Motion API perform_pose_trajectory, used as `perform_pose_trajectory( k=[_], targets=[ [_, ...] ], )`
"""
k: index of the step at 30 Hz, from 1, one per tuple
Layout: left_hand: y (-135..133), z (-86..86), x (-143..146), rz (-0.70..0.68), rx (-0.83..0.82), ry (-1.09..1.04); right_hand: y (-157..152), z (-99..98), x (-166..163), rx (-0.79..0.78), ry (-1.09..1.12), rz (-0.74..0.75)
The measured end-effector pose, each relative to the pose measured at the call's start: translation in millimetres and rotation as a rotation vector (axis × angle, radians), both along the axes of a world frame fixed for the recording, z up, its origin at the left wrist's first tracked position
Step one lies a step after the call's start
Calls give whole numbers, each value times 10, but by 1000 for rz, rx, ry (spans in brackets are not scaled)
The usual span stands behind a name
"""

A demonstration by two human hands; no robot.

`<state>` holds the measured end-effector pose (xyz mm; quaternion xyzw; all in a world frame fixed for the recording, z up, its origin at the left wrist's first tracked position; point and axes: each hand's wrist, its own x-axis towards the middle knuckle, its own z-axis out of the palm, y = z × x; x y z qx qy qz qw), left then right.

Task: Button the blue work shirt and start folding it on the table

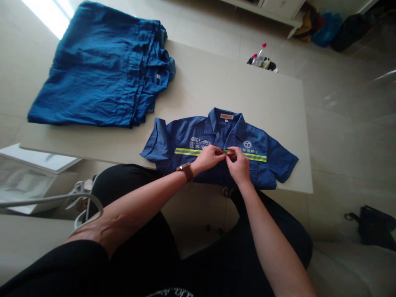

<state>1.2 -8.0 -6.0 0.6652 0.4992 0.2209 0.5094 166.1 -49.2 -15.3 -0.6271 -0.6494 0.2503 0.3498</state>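
Observation:
A blue short-sleeved work shirt point(182, 134) lies face up on the table, its collar pointing away from me. A yellow and silver reflective stripe and white printing cross its chest. My left hand point(208, 159), with a watch point(185, 171) at the wrist, pinches the shirt's front opening at the stripe. Right beside it, my right hand point(239, 165) grips the other side of the opening, fingertips meeting those of the left. Whatever small part lies between the fingertips is hidden. The shirt's lower part hangs over the near table edge.
Folded blue garments point(102, 70) are stacked at the left of the pale table point(210, 78). Bottles with red caps point(260, 55) show beyond the far edge. A white box point(37, 177) stands at the left, and a black bag point(375, 227) lies at the right.

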Motion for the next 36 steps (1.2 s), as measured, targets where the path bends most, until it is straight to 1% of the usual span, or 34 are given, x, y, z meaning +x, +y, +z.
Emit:
perform_pose_trajectory(
  k=[8,15,18,24,27,30,36],
  targets=[
    [31,-140,26,117,-106,-52,-11,32,-14,32,-87,49],
    [8,-211,59,221,-208,-184,-13,24,-12,28,-88,71],
    [9,-236,74,244,-227,-219,-25,16,-13,37,-124,91],
    [17,-275,90,241,-251,-259,-23,-10,-5,50,-150,89],
    [19,-279,88,229,-243,-257,-19,-12,8,77,-240,72],
    [33,-262,80,211,-226,-213,-26,-14,20,80,-305,77],
    [73,-185,45,153,-214,-133,-45,-19,24,96,-330,81]
  ],
)
